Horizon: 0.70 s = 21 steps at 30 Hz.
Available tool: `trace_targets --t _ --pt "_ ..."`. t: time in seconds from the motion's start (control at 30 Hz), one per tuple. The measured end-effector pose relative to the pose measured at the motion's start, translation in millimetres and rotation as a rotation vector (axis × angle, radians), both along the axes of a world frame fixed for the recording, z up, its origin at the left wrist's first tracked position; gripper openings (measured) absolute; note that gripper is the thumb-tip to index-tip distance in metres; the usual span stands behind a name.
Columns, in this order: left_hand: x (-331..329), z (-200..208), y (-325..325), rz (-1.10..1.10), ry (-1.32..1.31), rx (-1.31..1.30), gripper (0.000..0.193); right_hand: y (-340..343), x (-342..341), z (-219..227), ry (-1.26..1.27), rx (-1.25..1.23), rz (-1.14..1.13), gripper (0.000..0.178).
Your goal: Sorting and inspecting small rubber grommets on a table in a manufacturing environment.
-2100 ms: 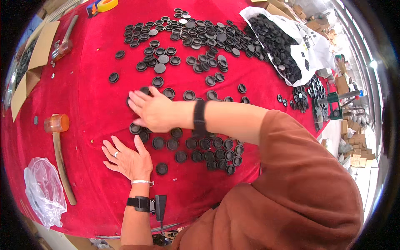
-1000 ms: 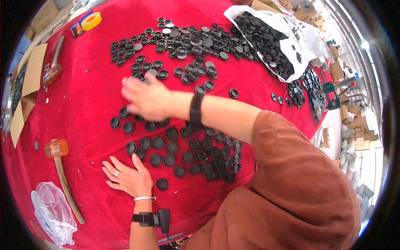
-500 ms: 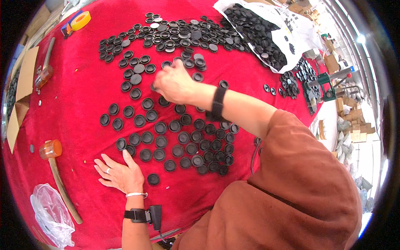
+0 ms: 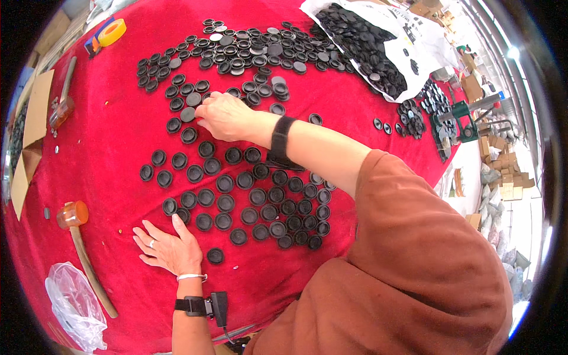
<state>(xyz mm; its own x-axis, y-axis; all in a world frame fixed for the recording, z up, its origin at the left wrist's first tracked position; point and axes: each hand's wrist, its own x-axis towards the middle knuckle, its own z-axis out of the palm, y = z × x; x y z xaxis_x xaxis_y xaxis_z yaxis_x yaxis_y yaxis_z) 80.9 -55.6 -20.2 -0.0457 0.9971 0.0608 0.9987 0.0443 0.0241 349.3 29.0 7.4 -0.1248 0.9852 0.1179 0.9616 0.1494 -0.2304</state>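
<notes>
Many round black caps lie over a red cloth [image 4: 118, 195]. My right hand [image 4: 223, 117] reaches across to the middle, palm down, with its fingers curled in among the caps. Its fingertips are beside a flat-side-up cap [image 4: 187, 114] and partly hidden, so what they hold cannot be made out. Flat on the cloth at the lower left rests my left hand [image 4: 170, 248], fingers spread and holding nothing. Near its fingertips are a cap [image 4: 170, 206] and another one beside it; a single cap [image 4: 215, 255] lies to the right of its thumb.
A white bag [image 4: 414, 35] spilling black pieces lies at the far right, near a green metal tool [image 4: 464, 121]. On the left are an orange-headed mallet [image 4: 73, 214], another hammer [image 4: 62, 109], a clear plastic bag [image 4: 74, 307], a cardboard box [image 4: 38, 109] and yellow tape [image 4: 112, 32].
My right hand has shifted left, toward the flat-side-up caps. My left hand stays in place on the cloth. The whole view has shifted slightly.
</notes>
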Motion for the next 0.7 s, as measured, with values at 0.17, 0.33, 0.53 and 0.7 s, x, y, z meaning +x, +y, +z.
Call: trace_targets --t 0.17,0.33,0.53,0.7 --pt "2.7 0.1 1.6 -0.019 0.004 0.003 0.07 21.4 0.8 -8.0 -0.098 0.175 0.099 0.016" --pt "0.7 -1.0 1.5 -0.004 0.016 -0.008 0.07 27.2 -6.2 2.6 0.063 -0.008 0.022 0.022" --pt "0.2 -0.9 1.0 -0.008 0.019 -0.001 0.071 1.8 11.1 14.2 0.175 -0.11 -0.218 0.035" --pt "2.1 0.0 0.6 -0.016 0.018 -0.003 0.07 36.0 14.7 1.8 0.021 0.073 -0.194 0.03"
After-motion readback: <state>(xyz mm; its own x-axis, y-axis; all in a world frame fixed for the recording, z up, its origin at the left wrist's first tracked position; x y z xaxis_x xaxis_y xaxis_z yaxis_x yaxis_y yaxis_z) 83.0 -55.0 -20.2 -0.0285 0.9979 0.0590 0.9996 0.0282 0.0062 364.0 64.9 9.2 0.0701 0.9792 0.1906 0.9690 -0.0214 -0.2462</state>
